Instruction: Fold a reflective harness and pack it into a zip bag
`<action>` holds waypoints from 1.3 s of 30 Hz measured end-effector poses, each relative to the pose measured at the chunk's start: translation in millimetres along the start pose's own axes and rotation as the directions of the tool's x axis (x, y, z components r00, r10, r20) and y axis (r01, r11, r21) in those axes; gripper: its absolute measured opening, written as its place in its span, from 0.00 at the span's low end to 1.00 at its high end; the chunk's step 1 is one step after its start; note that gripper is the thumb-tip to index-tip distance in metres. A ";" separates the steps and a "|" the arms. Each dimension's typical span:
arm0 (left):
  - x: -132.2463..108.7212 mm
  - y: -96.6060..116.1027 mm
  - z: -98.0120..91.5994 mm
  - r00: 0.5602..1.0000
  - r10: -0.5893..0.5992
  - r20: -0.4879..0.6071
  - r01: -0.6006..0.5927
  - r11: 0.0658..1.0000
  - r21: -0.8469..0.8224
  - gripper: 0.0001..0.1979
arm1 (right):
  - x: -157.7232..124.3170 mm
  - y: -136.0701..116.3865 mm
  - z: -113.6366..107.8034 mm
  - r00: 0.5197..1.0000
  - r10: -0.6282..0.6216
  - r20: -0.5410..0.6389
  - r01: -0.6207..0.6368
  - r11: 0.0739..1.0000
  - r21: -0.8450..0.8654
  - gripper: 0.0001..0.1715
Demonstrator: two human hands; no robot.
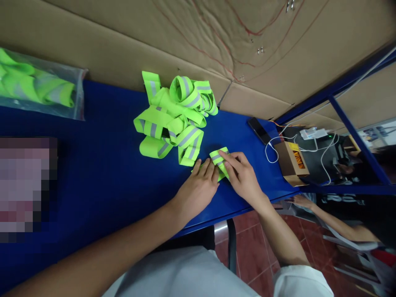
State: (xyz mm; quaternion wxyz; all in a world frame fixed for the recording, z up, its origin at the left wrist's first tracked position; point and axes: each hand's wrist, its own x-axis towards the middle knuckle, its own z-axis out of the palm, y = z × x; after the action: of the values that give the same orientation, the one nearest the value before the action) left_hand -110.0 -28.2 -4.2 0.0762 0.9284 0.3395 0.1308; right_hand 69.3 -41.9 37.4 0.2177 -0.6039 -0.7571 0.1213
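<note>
A neon yellow-green reflective band (218,157) with silver stripes lies folded near the table's front edge. My right hand (244,179) is closed on its upper end, the thumb and index finger on the striped fabric. Beside it, my left hand (200,185) lies flat with fingers stretched over the band's other part, pressing it to the table; its thumb is hidden. Just beyond both hands sits a loose pile of similar reflective bands (182,117), some curled into loops.
More bands fill a clear plastic bag (40,84) at the far left of the blue table (117,177). A phone (259,130), white cables and a cardboard box (291,159) stand at the right. A cardboard wall (123,45) closes the back. Another person's arm (337,222) shows at right.
</note>
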 end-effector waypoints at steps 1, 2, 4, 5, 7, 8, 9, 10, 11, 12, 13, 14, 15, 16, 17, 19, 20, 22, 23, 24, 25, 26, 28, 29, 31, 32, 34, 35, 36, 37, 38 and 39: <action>-3.1 -3.2 -3.6 1.000 0.020 0.014 -0.020 1.000 -0.005 0.24 | 1.9 0.8 -0.3 1.000 0.010 -0.009 -0.010 0.998 0.055 0.23; -7.2 -6.9 -8.0 0.999 0.042 0.034 -0.042 0.999 -0.020 0.25 | 3.4 1.6 0.4 1.000 0.012 -0.019 -0.011 0.996 0.091 0.22; -17.3 -15.4 -18.4 0.993 0.083 0.080 -0.076 0.993 -0.087 0.28 | 4.9 3.2 3.6 0.999 -0.001 -0.044 0.007 0.991 0.130 0.20; -22.4 -19.9 -23.4 0.990 0.099 0.099 -0.085 0.987 -0.133 0.29 | 5.0 3.9 5.6 0.998 -0.014 -0.056 0.022 0.990 0.140 0.20; -30.6 -29.3 -30.9 0.985 0.125 0.118 -0.096 0.969 -0.226 0.32 | 4.6 5.1 8.6 0.996 -0.044 -0.080 0.056 0.987 0.150 0.20; -33.1 -34.1 -32.7 0.984 0.137 0.118 -0.102 0.959 -0.264 0.32 | 4.4 5.6 9.4 0.995 -0.058 -0.085 0.071 0.985 0.155 0.20; -34.4 -38.8 -33.1 0.982 0.148 0.116 -0.108 0.947 -0.301 0.32 | 4.4 6.1 9.7 0.994 -0.071 -0.083 0.084 0.983 0.161 0.20; -34.5 -43.4 -32.1 0.980 0.162 0.118 -0.113 0.934 -0.339 0.32 | 4.6 6.6 9.7 0.993 -0.084 -0.079 0.096 0.980 0.172 0.19; -33.6 -47.8 -30.1 0.978 0.173 0.121 -0.116 0.920 -0.374 0.32 | 5.0 7.1 9.5 0.993 -0.096 -0.073 0.109 0.976 0.188 0.19; -32.0 -51.7 -27.5 0.976 0.178 0.124 -0.115 0.909 -0.400 0.31 | 5.6 7.6 9.1 0.992 -0.109 -0.067 0.121 0.971 0.206 0.19; -29.9 -54.9 -24.9 0.976 0.179 0.123 -0.113 0.904 -0.413 0.31 | 6.3 7.9 8.9 0.991 -0.122 -0.062 0.133 0.966 0.223 0.19; -27.5 -57.3 -22.7 0.977 0.180 0.117 -0.117 0.904 -0.411 0.30 | 6.9 8.1 8.7 0.989 -0.133 -0.059 0.144 0.960 0.239 0.19; -24.9 -58.6 -21.3 0.976 0.187 0.108 -0.131 0.910 -0.394 0.29 | 7.5 8.1 8.7 0.988 -0.142 -0.058 0.152 0.956 0.252 0.19; -22.0 -59.0 -21.1 0.974 0.204 0.096 -0.155 0.916 -0.369 0.27 | 8.1 8.0 8.7 0.987 -0.149 -0.054 0.158 0.951 0.265 0.19; -18.9 -58.3 -21.9 0.972 0.225 0.074 -0.187 0.922 -0.340 0.24 | 8.7 7.7 8.8 0.987 -0.153 -0.046 0.160 0.946 0.281 0.19; -11.0 -54.7 -26.3 0.963 0.267 0.021 -0.249 0.920 -0.301 0.19 | 9.9 6.7 9.1 0.987 -0.159 -0.022 0.157 0.935 0.316 0.19; -6.3 -52.3 -29.2 0.960 0.279 -0.011 -0.270 0.915 -0.300 0.17 | 10.5 6.1 9.3 0.986 -0.166 -0.010 0.159 0.930 0.332 0.18; 4.3 -47.7 -35.0 0.960 0.271 -0.065 -0.277 0.902 -0.332 0.16 | 11.6 5.0 9.4 0.982 -0.189 -0.001 0.177 0.920 0.350 0.18; 9.6 -46.0 -37.4 0.964 0.256 -0.076 -0.266 0.898 -0.349 0.15 | 11.8 4.4 9.3 0.980 -0.197 -0.003 0.186 0.918 0.349 0.19; 14.5 -45.0 -39.3 0.969 0.236 -0.078 -0.248 0.901 -0.357 0.14 | 11.6 3.8 9.0 0.980 -0.200 -0.006 0.189 0.919 0.347 0.21; 18.8 -44.7 -40.5 0.974 0.214 -0.077 -0.228 0.908 -0.353 0.13 | 10.8 3.1 8.2 0.981 -0.194 -0.003 0.183 0.921 0.344 0.22; 22.2 -45.2 -41.2 0.978 0.195 -0.074 -0.209 0.916 -0.342 0.12 | 9.6 2.4 7.0 0.984 -0.180 0.007 0.167 0.925 0.341 0.23; 26.5 -48.5 -40.9 0.982 0.172 -0.073 -0.186 0.923 -0.336 0.09 | 5.5 1.1 3.5 0.990 -0.131 0.043 0.110 0.938 0.329 0.25; 27.8 -50.9 -40.3 0.983 0.167 -0.070 -0.181 0.917 -0.356 0.08 | 2.8 0.7 1.5 0.992 -0.104 0.068 0.077 0.943 0.324 0.26; 29.8 -56.3 -39.0 0.983 0.175 -0.052 -0.180 0.885 -0.430 0.08 | -2.6 1.0 -1.8 0.990 -0.068 0.125 0.024 0.944 0.329 0.28; 31.1 -58.6 -38.8 0.983 0.182 -0.037 -0.178 0.866 -0.467 0.08 | -5.1 1.5 -2.6 0.987 -0.078 0.141 0.026 0.942 0.334 0.30; 35.3 -61.6 -40.4 0.982 0.191 -0.006 -0.168 0.847 -0.504 0.09 | -9.3 2.6 -1.5 0.982 -0.139 0.130 0.096 0.952 0.292 0.38; 38.3 -62.1 -42.1 0.982 0.190 0.009 -0.160 0.850 -0.503 0.09 | -11.1 2.9 0.3 0.980 -0.174 0.098 0.148 0.962 0.230 0.45; 41.8 -62.2 -44.2 0.982 0.187 0.025 -0.151 0.859 -0.490 0.09 | -12.8 2.9 2.8 0.979 -0.195 0.053 0.186 0.972 0.143 0.51; 45.8 -62.0 -46.4 0.982 0.183 0.044 -0.141 0.871 -0.471 0.09 | -14.3 2.8 5.7 0.982 -0.190 0.005 0.189 0.981 0.049 0.55; 50.0 -61.7 -48.4 0.981 0.180 0.066 -0.132 0.883 -0.451 0.08 | -15.7 2.8 8.5 0.986 -0.159 -0.041 0.158 0.987 -0.026 0.57; 54.4 -61.4 -49.8 0.980 0.178 0.087 -0.124 0.893 -0.433 0.07 | -16.9 3.2 11.0 0.990 -0.114 -0.079 0.109 0.992 -0.068 0.54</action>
State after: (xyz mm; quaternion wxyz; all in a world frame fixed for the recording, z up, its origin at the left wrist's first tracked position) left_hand -122.1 56.3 39.6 0.2877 0.9191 0.2241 0.1490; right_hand 69.9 -56.6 23.3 0.2358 -0.5719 -0.7835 0.0597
